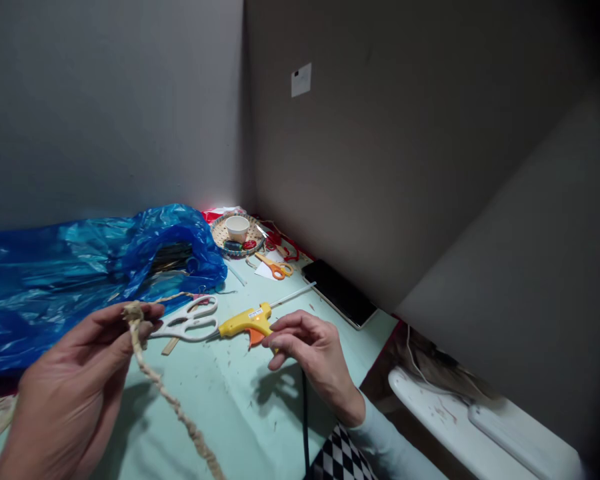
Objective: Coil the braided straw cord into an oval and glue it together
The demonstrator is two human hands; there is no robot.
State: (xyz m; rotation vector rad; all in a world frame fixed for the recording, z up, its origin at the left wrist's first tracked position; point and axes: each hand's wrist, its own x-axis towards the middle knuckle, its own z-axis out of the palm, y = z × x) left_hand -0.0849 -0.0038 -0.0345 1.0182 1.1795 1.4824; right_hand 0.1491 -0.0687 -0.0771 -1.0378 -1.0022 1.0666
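- While the left hand (75, 380) pinches the knotted top end of a twisted fibre rope (167, 397) between thumb and fingers (147, 320), the rest of the rope hangs down toward the near edge of the surface (230, 400); a loosened pinch is likely to let the twist unravel or the rope drop.
- The right hand (310, 353) rests at the handle of a yellow hot glue gun (245, 323) lying on the surface, fingers curled and partly closed around the grip. Whether they are fully clamped cannot be told.
- The nozzle end of the gun points toward the white scissors (187, 320) and the left hand. If it is hot, a careless lift risks a burn on the left fingers or glue strung across the scissors.
- A black cord (305, 420) runs from the gun toward the near edge. A snag on the sleeve (380, 440) could jerk the gun off aim.
- A blue plastic bag (80, 267) lies just beside the scissors. Contact with a hot nozzle would probably melt the film.
- A glue stick (293, 295) protrudes from the back of the gun toward a dark phone (340, 293) at the wall. A backward swing could knock it.
- Orange scissors (275, 268) and a woven basket (220, 233) holding a white cup (237, 228) sit well apart at the far corner and appear out of risk.
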